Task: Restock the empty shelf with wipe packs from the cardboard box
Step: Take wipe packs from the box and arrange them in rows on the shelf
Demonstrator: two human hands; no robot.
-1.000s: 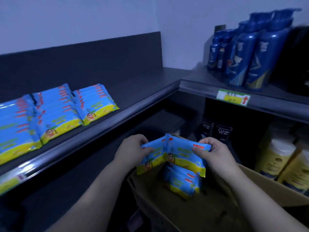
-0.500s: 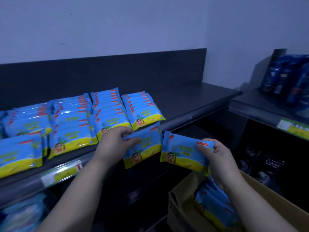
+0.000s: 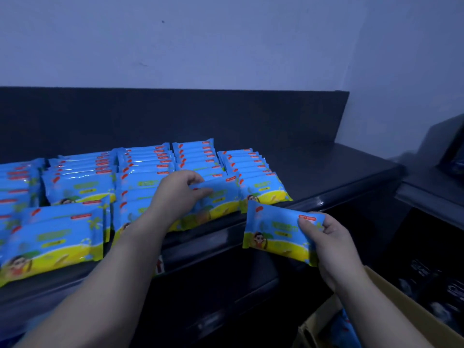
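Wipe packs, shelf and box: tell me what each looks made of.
Wipe packs: thin plastic film, glossy, judging by the light glints and crimped end seams.
Shelf: dark and smooth, with a faint sheen along its front edge; probably painted metal, though laminate is possible.
Box: plain brown cardboard, dull and unprinted where visible.

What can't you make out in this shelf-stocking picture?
Head view:
Cardboard box: cut off by the bottom edge, contents mostly behind the right forearm.
Shelf price tag: mostly covered by the left forearm.
Lettering on the wipe pack in the right hand: too blurred to read.
Dark goods at lower right: too dim to identify.
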